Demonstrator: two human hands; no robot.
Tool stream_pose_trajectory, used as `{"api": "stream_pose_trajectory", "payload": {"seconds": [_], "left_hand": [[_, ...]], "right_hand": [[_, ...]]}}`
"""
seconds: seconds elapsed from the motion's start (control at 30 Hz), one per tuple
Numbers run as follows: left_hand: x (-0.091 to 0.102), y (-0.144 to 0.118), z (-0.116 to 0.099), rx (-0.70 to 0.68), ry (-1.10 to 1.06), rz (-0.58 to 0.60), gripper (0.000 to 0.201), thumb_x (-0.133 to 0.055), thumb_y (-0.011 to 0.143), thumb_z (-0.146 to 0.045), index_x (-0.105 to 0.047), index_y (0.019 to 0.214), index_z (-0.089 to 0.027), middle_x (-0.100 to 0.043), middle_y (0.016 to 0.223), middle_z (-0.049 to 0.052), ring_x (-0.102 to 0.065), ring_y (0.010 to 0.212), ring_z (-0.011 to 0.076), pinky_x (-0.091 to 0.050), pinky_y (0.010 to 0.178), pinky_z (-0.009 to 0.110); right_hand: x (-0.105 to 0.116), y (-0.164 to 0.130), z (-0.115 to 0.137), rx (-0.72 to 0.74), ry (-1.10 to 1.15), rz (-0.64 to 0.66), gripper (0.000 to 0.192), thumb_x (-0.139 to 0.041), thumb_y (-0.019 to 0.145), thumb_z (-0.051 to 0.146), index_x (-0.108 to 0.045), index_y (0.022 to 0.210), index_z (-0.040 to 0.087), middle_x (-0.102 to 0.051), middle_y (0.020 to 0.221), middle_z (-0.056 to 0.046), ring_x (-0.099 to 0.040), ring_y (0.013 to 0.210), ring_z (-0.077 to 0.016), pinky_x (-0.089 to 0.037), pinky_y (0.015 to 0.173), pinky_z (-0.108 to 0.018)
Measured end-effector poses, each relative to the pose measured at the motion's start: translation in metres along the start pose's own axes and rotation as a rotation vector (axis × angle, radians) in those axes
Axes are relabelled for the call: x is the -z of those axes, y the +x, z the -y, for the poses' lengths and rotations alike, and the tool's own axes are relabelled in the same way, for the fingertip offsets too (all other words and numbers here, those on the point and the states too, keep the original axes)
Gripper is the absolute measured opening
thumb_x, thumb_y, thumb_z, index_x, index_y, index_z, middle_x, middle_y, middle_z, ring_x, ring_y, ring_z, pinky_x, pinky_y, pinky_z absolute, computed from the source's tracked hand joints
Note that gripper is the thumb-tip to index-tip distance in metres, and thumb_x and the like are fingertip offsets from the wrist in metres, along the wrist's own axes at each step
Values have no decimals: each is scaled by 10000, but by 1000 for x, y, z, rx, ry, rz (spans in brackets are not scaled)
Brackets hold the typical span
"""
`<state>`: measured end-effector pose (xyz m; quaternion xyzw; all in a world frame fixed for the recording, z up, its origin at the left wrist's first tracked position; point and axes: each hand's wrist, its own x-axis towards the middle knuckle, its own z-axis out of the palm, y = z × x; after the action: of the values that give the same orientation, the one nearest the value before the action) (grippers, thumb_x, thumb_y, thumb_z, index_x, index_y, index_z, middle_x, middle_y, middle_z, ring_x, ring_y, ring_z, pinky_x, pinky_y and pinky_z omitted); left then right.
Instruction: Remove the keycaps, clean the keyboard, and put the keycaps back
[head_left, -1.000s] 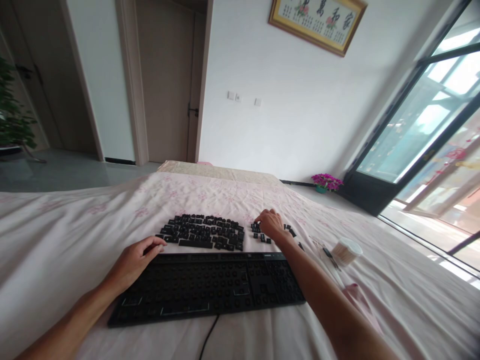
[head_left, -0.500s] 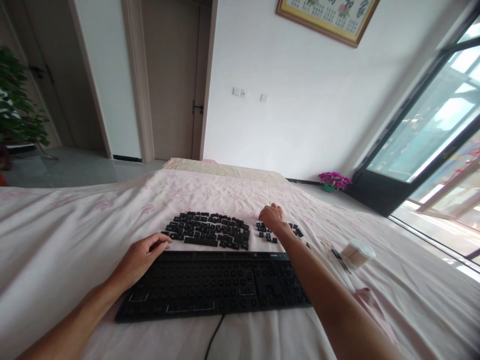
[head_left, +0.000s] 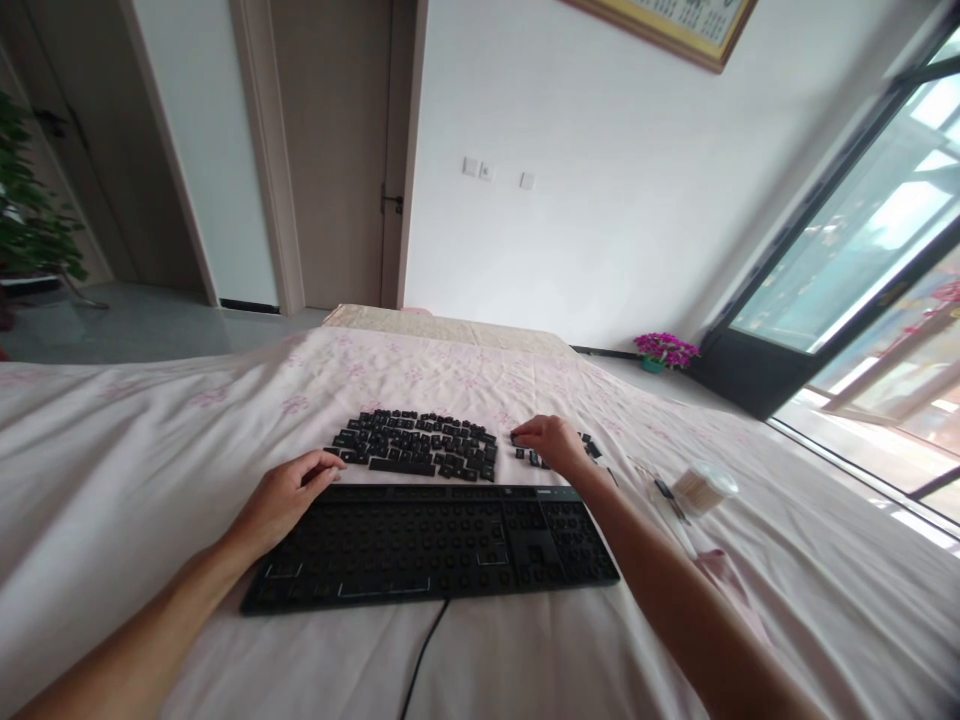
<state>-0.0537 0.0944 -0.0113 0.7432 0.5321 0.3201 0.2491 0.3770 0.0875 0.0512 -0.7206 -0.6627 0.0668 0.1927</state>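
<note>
A black keyboard (head_left: pixel 405 545) with its keycaps off lies on the bedsheet, its bare switch posts showing. Behind it, loose black keycaps (head_left: pixel 431 445) are laid out in rows, the long space bar (head_left: pixel 402 467) nearest the keyboard. My left hand (head_left: pixel 289 500) rests at the keyboard's upper left corner, fingers curled against the thumb beside the leftmost keycaps; what it may hold is too small to make out. My right hand (head_left: pixel 551 440) pinches a dark keycap at its fingertips, above the smaller right-hand group of keycaps, partly hiding that group.
To the right lie tweezers (head_left: pixel 667 497), a clear tub of cotton swabs (head_left: pixel 705 488) and a pink cloth (head_left: pixel 731 590). The keyboard's cable (head_left: pixel 424 655) runs toward me. Wrinkled flowered sheet (head_left: pixel 150 440) surrounds everything.
My right hand has turned and its fingers now point left, at the edge of the small keycap group. The left hand stays by the keyboard corner. The view has tilted slightly downward.
</note>
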Motion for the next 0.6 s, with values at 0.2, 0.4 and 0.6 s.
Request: {"api": "stream_pose_trajectory", "payload": {"seconds": [0.2,0.4,0.6], "left_hand": [[-1,0,3,-6,0,-15,338,-472,843,-484,-675,983,-253,-721,1011,-14,-648,946,206,-461,822,237],[-2,0,5,-3,6,-21,351,-474,833,-497,-681,969,-248,-724,1009,-10,-651,939,211,-468,794,231],[-1,0,3,3,11,-2,357,-462,843,-493,-659,1003,-242,-711,1023,3,-637,950,217,-453,848,258]], "right_hand": [[-8,-60,1,94,218,29,181,-665,764,328,-781,884,255,-734,876,-14,-656,825,-195,-469,770,-299],[-8,-81,5,133,133,22,171,-630,797,284,-777,881,258,-728,879,-13,-636,884,-196,-448,832,-306],[-10,-84,8,160,84,-17,165,-619,815,276,-772,875,266,-720,886,-11,-609,914,-198,-425,854,-312]]}}
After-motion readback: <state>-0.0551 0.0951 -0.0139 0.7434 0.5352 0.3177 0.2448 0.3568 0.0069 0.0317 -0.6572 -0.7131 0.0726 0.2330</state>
